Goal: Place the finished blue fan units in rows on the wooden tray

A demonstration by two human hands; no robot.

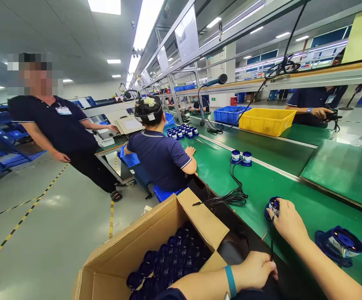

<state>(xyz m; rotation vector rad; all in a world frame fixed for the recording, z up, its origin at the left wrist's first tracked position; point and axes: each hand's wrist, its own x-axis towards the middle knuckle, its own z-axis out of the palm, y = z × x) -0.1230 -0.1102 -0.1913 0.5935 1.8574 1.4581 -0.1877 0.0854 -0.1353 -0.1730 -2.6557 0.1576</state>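
Observation:
My right hand (289, 218) is closed around a dark-blue round part (271, 205) with a pale label, at the green mat's near side. From it a black cable (272, 241) hangs down to my left hand (257, 270), whose fingers are pinched on it over the table edge. To the right, another blue round part (339, 243) with a wide base sits on the mat. Farther off stand two labelled blue parts (246, 158), with a coiled black cable (235, 196) trailing from them to the table edge.
An open cardboard box (131, 237) of blue parts is at my left. A seated co-worker (160, 156) is beyond it, and another person (52, 125) stands in the aisle. Yellow bin (265, 121) and blue bin (227, 114) are across the bench, under an overhead rail.

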